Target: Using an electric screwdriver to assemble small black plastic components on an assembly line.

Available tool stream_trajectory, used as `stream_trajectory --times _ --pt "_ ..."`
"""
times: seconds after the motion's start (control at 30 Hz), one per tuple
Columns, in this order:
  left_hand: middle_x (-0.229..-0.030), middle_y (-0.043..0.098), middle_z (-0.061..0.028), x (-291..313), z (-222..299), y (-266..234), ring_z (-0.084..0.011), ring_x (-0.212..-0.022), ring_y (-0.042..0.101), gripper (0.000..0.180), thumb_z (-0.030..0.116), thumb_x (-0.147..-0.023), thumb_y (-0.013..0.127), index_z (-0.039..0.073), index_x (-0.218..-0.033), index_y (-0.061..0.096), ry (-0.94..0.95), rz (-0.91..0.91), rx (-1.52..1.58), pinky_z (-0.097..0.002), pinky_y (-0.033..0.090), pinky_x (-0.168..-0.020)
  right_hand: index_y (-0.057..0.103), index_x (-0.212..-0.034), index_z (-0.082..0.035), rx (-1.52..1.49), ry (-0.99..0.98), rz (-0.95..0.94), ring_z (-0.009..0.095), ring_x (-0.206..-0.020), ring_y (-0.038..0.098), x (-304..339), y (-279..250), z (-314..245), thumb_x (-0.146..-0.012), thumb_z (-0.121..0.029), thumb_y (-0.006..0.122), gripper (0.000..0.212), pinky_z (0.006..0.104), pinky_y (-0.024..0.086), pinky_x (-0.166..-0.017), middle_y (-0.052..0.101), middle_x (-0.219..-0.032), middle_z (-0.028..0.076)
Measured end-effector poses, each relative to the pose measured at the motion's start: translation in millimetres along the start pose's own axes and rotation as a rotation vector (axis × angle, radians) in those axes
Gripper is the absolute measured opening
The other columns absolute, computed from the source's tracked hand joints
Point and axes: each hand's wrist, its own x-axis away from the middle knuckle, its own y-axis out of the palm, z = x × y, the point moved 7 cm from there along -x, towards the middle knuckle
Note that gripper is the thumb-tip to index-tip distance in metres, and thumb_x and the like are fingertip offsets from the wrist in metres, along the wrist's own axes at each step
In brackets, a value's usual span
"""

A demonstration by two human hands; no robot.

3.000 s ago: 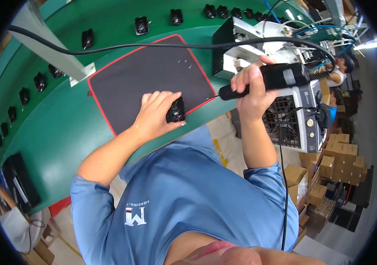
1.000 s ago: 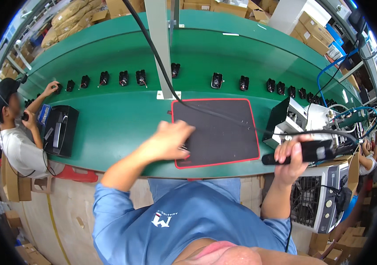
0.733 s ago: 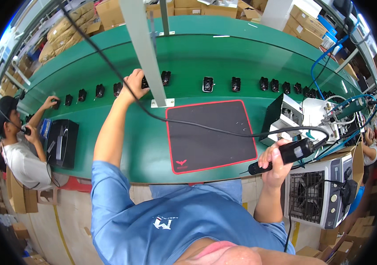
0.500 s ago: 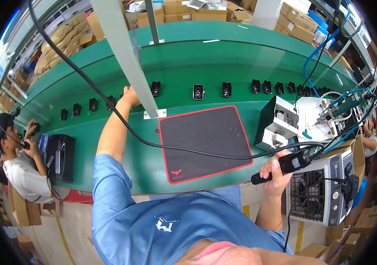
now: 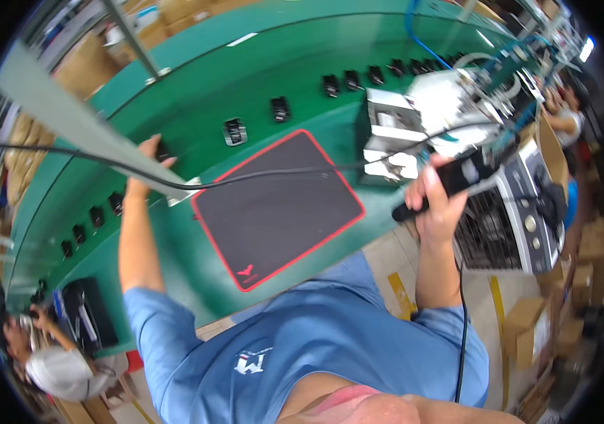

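Note:
My left hand (image 5: 148, 157) reaches past the grey post to a small black device (image 5: 163, 151) on the green bench. Thumb and fingers are apart, one on either side of it; whether they touch it is blurred. Closed in my right hand (image 5: 437, 201) is a black corded handheld tool (image 5: 466, 172), shaped like an electric screwdriver, held at a slant beyond the bench's front edge. To the right of my left hand lie a silver-rimmed device (image 5: 235, 132) and another black device (image 5: 280, 109). Nearest me on the bench lies a black mat (image 5: 280, 205) with a red border.
The slanting post (image 5: 83, 116) stands beside my left hand, and a black cable (image 5: 273, 174) crosses above the mat. A metal box fixture (image 5: 390, 134) stands right of the mat. Below it is a grey-white machine with a grille (image 5: 496, 233). One co-worker (image 5: 54, 364) sits at left, another (image 5: 563, 113) at right.
The view has turned and shifted, so the bench appears tilted. My left hand has moved along the row to a black device right of the post. My right hand still holds the corded tool.

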Motion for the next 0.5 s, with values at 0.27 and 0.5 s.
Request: stream_trajectory --times 0.27,0.5 --pt "-0.135 0.053 -0.0182 120.4 57.9 -114.2 -0.0348 -0.118 0.056 0.065 0.017 -0.086 0.072 0.007 -0.145 0.047 -0.246 0.178 0.051 -0.0412 0.046 -0.097 0.054 -0.118 0.003 0.234 -0.312 0.088 0.010 -0.055 0.057 -69.1 -15.9 -15.6 -0.092 -0.002 0.066 0.030 0.0256 0.048 -0.054 0.059 -0.072 0.003" --pt "-0.126 0.055 -0.0154 155.9 188.8 -90.0 -0.0317 -0.117 0.054 0.080 0.034 -0.070 0.085 0.005 -0.138 0.054 -0.058 -0.006 0.397 -0.0413 0.043 -0.099 0.054 -0.115 0.003 0.252 -0.347 0.073 0.010 -0.052 0.057 -74.3 -29.9 6.8 -0.091 -0.002 0.067 0.028 0.0255 0.047 -0.051 0.060 -0.070 0.003"
